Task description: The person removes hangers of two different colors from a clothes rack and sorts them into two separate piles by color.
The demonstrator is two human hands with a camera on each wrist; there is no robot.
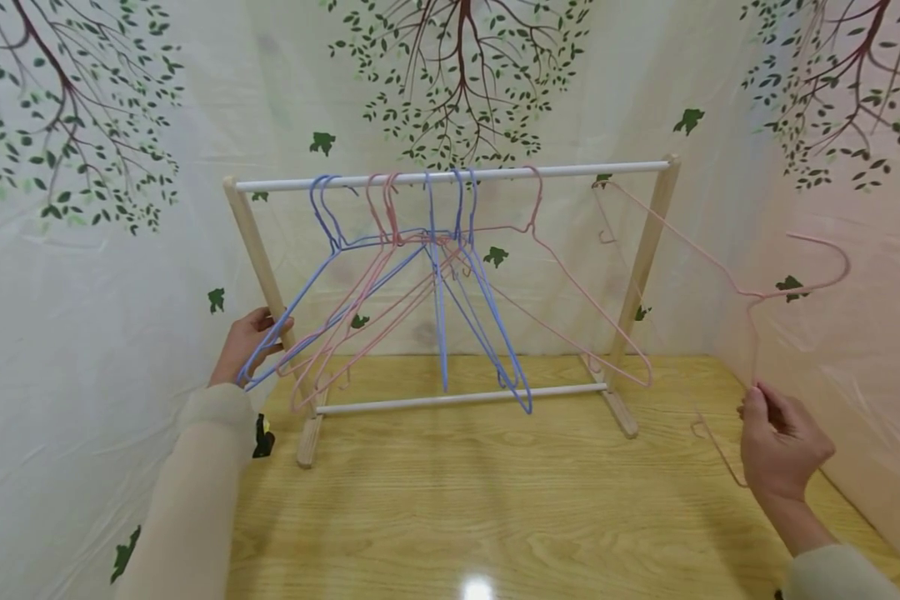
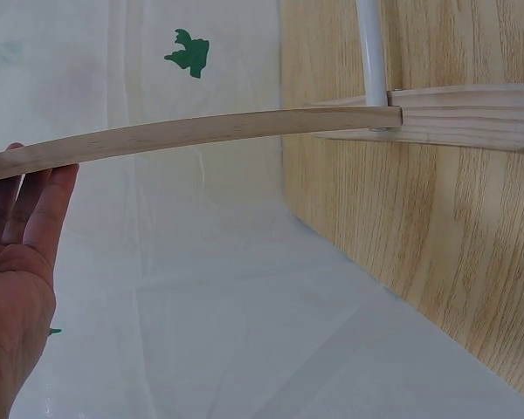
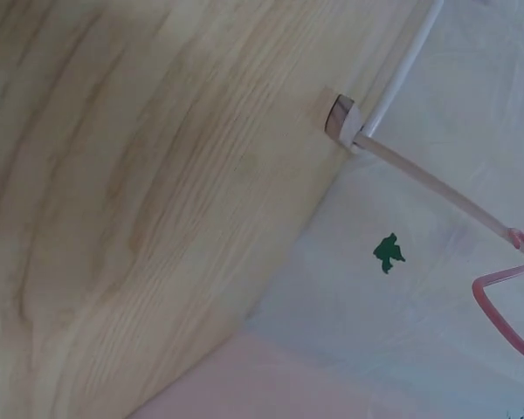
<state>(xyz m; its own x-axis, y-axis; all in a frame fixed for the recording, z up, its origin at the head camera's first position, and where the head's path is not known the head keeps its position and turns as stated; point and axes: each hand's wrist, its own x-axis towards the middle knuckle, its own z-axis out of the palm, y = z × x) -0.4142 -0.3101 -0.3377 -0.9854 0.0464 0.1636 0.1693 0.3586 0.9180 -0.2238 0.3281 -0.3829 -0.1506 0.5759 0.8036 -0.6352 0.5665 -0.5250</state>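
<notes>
While off the rail [image 1: 592, 172], pink hanger [image 1: 753, 294]: turned sideways, mostly right of right post [image 1: 645, 258], hook outward.
Right hand [image 1: 783, 446]: thumb and fingers clamped on hanger wire.
Left hand [image 1: 247, 337]: fingers round left post [image 1: 258, 258], probably bracing.
Rail: several blue hangers [image 1: 294, 302] and pink hangers [image 1: 581, 287] hooked on; if loading, mostly done, one pink left; direction uncertain.

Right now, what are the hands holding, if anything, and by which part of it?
The right hand holds a pink hanger by one sloping side. The left hand touches a wooden post; whether it grips it cannot be told.
</notes>
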